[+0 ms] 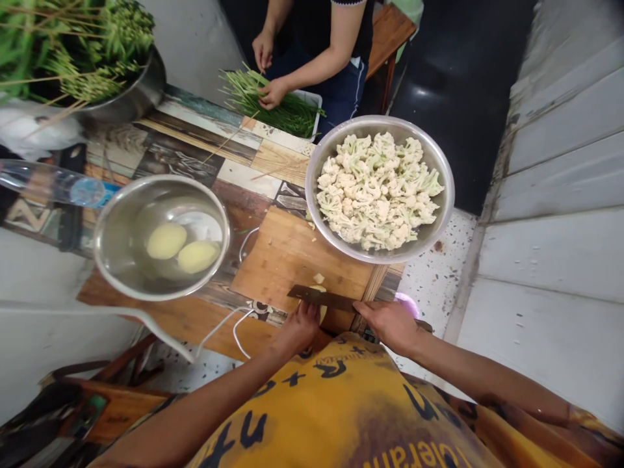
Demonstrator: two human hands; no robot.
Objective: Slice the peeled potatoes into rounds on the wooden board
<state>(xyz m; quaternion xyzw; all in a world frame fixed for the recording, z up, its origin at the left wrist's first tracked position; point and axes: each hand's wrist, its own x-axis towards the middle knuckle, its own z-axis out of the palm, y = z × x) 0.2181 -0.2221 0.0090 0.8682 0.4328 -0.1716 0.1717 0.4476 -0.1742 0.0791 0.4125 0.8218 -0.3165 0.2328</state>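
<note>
My right hand (394, 325) is wrapped round the handle of a kitchen knife (338, 301), whose dark blade points left across the front of the wooden cutting board (302, 250). Close under the blade, the fingers of my left hand (303, 323) are bent round a pale yellow potato (322, 313), mostly hidden by the knife and the hand. A small pale slice (318, 278) lies on the board just beyond the blade. To the left, a steel bowl (104, 260) holds water and two peeled potatoes (166, 241).
A large steel basin (447, 195) of cauliflower florets stands behind the board. Far left are a pot (146, 91) of skewered greens and a plastic bottle (53, 182). White cable (214, 335) runs near the board. Opposite, another person's hands (273, 93) handle green stalks (244, 91).
</note>
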